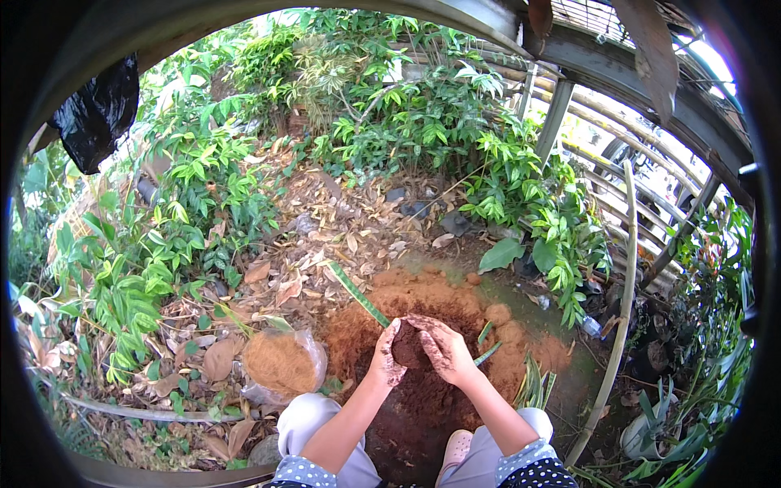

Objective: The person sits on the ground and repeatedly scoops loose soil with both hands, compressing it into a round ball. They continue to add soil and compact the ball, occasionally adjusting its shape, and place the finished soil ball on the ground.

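Note:
A ball of dark brown soil is cupped between my left hand and my right hand, both smeared with soil. From the top of the ball, beside my left fingers, a long green banded snake plant leaf slants up and left. Loose dark soil lies under my hands, ringed by orange-brown fibrous material. Pieces of green leaf lie just right of my right hand. Left of my left hand, a clear plastic bag holds light brown fibre.
Yellow-edged snake plant leaves lie near my right knee. A bent wooden pole rises at the right, near a white pot. Dry leaves cover ground ahead, with bushes beyond. A black plastic bag hangs upper left.

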`<control>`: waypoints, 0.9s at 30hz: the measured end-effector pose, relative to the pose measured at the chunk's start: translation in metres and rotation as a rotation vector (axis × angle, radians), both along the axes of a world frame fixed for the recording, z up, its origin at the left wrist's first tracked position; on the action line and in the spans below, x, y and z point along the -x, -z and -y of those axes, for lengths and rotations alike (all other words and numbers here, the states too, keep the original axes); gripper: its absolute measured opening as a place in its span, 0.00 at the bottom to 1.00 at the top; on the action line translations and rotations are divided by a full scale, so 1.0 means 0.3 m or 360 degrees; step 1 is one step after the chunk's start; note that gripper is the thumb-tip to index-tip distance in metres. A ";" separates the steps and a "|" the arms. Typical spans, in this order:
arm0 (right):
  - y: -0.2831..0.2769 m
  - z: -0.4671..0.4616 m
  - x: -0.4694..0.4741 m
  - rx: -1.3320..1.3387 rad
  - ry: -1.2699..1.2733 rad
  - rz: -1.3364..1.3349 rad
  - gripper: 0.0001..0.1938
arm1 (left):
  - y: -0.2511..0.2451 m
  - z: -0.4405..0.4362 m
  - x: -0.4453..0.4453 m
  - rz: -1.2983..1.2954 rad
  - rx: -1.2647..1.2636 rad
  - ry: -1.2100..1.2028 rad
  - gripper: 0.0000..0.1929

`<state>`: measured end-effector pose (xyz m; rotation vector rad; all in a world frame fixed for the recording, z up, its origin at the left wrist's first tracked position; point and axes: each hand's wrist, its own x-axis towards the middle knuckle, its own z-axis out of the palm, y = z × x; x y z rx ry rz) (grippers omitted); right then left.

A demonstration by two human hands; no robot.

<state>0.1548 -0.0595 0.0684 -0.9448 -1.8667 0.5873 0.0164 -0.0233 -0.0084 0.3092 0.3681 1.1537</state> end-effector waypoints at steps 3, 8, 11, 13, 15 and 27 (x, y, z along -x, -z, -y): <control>0.001 0.010 -0.012 -0.0045 0.0026 0.0015 0.13 | -0.008 0.007 0.009 0.0082 -0.0151 0.0098 0.17; -0.029 0.011 0.004 -0.0135 0.0160 0.0021 0.13 | -0.051 0.025 0.022 0.0215 -0.0136 0.0132 0.18; -0.050 0.012 0.044 -0.0340 0.0156 0.0224 0.15 | -0.067 0.025 0.027 0.0230 -0.0117 0.0083 0.19; -0.054 0.023 0.071 -0.0459 0.0066 0.0483 0.16 | -0.070 0.028 0.031 0.0249 -0.0134 0.0033 0.19; -0.053 0.031 0.090 -0.0500 0.0106 0.0403 0.15 | -0.071 0.029 0.047 0.0306 -0.0146 0.0128 0.21; -0.104 0.039 0.116 -0.0587 0.0265 0.0624 0.13 | -0.060 0.020 0.053 -0.0098 -0.0133 -0.0028 0.37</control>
